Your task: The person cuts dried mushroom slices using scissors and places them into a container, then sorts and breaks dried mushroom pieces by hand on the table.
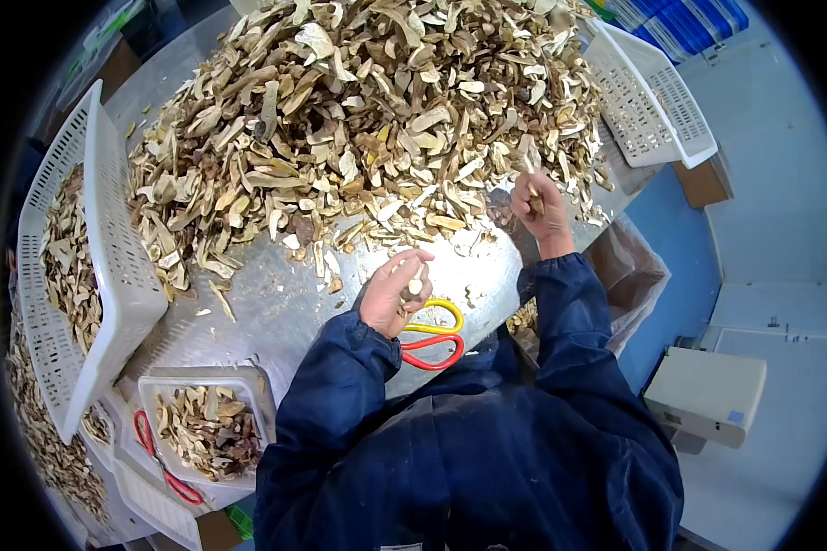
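Observation:
A large heap of dried mushroom slices (368, 110) covers the metal table (257, 303). My left hand (395, 294) is closed around pale mushroom slices (415, 280) just in front of the heap. Close beside that wrist lie scissors (434, 353) with one yellow and one red handle loop; their blades are hidden. At the heap's near right edge, my right hand (542, 213) has its fingers closed on a brownish mushroom slice (535, 202). Small loose slices and crumbs lie between the two hands.
White perforated baskets stand at left (119, 248) and upper right (657, 92), the left one holding slices. A white tray (257, 404) of slices sits at lower left beside red-handled scissors (167, 464). A lined bin (629, 271) stands below the table's right edge.

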{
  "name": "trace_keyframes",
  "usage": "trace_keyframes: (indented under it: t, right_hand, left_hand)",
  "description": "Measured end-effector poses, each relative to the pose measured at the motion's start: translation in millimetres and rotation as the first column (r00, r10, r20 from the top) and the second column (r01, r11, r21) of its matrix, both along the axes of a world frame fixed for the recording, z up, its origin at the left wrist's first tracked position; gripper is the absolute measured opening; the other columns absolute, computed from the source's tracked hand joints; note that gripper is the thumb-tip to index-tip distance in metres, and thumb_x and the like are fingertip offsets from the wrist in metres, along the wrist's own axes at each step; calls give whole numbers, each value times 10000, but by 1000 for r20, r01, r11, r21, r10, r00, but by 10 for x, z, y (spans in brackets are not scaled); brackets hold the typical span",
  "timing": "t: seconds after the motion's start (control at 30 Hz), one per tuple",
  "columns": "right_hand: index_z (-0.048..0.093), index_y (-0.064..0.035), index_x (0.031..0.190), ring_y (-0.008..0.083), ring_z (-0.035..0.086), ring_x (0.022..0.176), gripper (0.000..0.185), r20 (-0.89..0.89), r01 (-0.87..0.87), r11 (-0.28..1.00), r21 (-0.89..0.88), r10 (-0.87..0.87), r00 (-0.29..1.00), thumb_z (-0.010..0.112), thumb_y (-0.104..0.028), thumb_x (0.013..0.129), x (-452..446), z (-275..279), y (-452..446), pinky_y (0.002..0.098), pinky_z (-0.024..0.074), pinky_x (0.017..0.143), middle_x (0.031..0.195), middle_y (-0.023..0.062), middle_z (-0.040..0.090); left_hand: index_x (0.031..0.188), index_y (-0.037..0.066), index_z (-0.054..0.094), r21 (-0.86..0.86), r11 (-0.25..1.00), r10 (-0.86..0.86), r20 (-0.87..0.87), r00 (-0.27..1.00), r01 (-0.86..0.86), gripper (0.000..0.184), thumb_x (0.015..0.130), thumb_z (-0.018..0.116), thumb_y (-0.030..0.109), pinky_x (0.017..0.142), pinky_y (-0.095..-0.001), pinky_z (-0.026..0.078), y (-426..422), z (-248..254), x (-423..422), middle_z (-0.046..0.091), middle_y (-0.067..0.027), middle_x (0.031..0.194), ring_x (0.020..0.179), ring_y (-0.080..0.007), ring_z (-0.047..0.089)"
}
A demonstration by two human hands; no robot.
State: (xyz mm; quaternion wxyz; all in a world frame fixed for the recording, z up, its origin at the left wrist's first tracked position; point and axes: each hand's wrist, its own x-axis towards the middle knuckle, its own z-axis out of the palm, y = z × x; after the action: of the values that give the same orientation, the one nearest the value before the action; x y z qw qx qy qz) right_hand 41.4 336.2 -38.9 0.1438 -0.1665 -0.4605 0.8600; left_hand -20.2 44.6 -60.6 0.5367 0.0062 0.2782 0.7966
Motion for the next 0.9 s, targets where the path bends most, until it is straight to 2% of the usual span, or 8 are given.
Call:
trace_keyframes:
  t: [0.17, 0.23, 0.33, 0.47, 0.53, 0.7, 0.8, 0.9]
  right_hand:
    - [544, -44, 783, 62, 439, 472, 117, 382, -128, 882, 453, -62, 922, 600, -140, 821, -212, 86, -125, 224, 311, 401, 628, -9, 523]
    - [579, -9, 749, 86, 507, 534, 182, 225, -113, 378, 919, -266, 937, 603, -173, 826, -327, -40, -273, 243, 369, 463, 640, -10, 550]
    - [622, 11, 753, 106, 537, 571, 232, 338, -390, -123, 913, -310, 889, 608, -207, 834, -374, -30, -338, 275, 413, 528, 651, -10, 571]
    - [616, -17, 979, 95, 502, 527, 224, 344, -160, 879, 449, -5, 939, 604, -192, 839, -157, 79, -278, 227, 351, 413, 631, -12, 520]
    - [560, -36, 1021, 73, 455, 477, 211, 96, -79, 995, 60, 73, 993, 600, -121, 832, 7, 126, -263, 191, 270, 365, 624, 4, 500]
    - [577, -42, 952, 87, 479, 507, 171, 313, -86, 917, 390, -44, 949, 626, -134, 817, 82, 179, -265, 199, 309, 403, 638, 12, 524]
    - [618, -62, 1001, 130, 530, 588, 247, 435, -347, 371, 861, -184, 882, 655, -180, 787, 64, 198, -460, 246, 406, 535, 686, 33, 566]
    - [600, -48, 1029, 158, 555, 602, 330, 404, -380, 142, 914, -237, 883, 684, -206, 753, 65, 90, -619, 283, 449, 586, 656, 112, 585]
  left_hand:
    - [1088, 50, 496, 64, 997, -38, 82, 996, 33, 235, 962, 467, 246, 419, -167, 299, -8, -24, -14, 444, -20, 835, 637, -98, 430]
    - [1089, 62, 493, 84, 996, -42, 104, 994, 34, 231, 966, 458, 254, 418, -164, 301, -12, -8, -22, 441, -15, 832, 638, -93, 419]
    - [1091, 78, 492, 169, 986, -71, 323, 944, 17, 230, 966, 456, 267, 416, -159, 313, -32, -62, -48, 433, -10, 824, 635, -86, 401]
    - [1116, 76, 489, 235, 972, -80, 400, 913, -17, 249, 952, 474, 263, 416, -170, 303, -69, -96, -70, 465, -9, 825, 637, -93, 410]
    - [1115, 83, 491, 278, 960, -96, 423, 901, -29, 246, 951, 477, 265, 413, -172, 307, -55, -121, -80, 465, -7, 824, 637, -91, 408]
    - [1103, 89, 496, 248, 968, -79, 421, 903, -31, 235, 952, 476, 268, 415, -169, 306, -51, -124, -69, 465, -6, 823, 636, -89, 403]
    - [1096, 89, 498, 237, 971, -72, 403, 912, -28, 229, 952, 476, 266, 417, -169, 307, -52, -124, -75, 466, -7, 822, 640, -88, 404]
    - [1104, 88, 497, 240, 971, -81, 403, 912, -20, 227, 955, 472, 256, 432, -168, 331, -54, -111, -66, 469, -14, 829, 662, -99, 420]
